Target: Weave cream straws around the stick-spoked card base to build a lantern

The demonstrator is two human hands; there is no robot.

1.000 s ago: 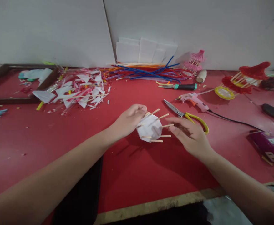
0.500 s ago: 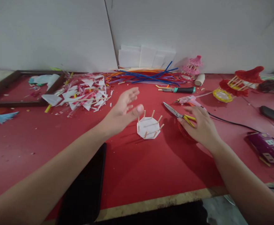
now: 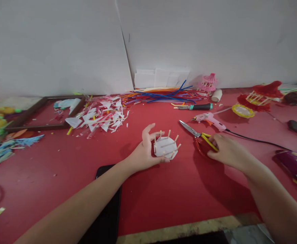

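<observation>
White disc: one (image 3: 166, 141), laid flat near the middle of the red table (image 3: 151, 203), between its far and near edges.
Sticks: about seven pale ones (image 3: 169, 133) can be counted, stood up around the disc's rim; others may be hidden by the fingers.
Work done: the visible sticks are judged to be fixed in place.
Work left: no upper piece or coloured edging is seen on the disc; how much is left cannot be told.
Left hand: (image 3: 145, 152) curved around the disc's left side, thumb at the near rim; whether a firm grip is kept cannot be told.
Right hand: (image 3: 227, 149) closed on the yellow handle of the scissors.
Scissors: one pair (image 3: 187, 127), right of the disc, blades pointed toward the far edge.
Glue gun: one, pink (image 3: 216, 122), laid beyond the scissors.
Models: two, one pink (image 3: 208, 83) and one red (image 3: 269, 89), both set toward the far edge.
Cardboard roll: one (image 3: 216, 96), beside the pink model.
Dark frame: one (image 3: 44, 128), toward the far left corner.
Black slab: one (image 3: 107, 213), partly covered by the left forearm at the near edge.
Scraps: one heap (image 3: 105, 117), too tangled to be counted.
</observation>
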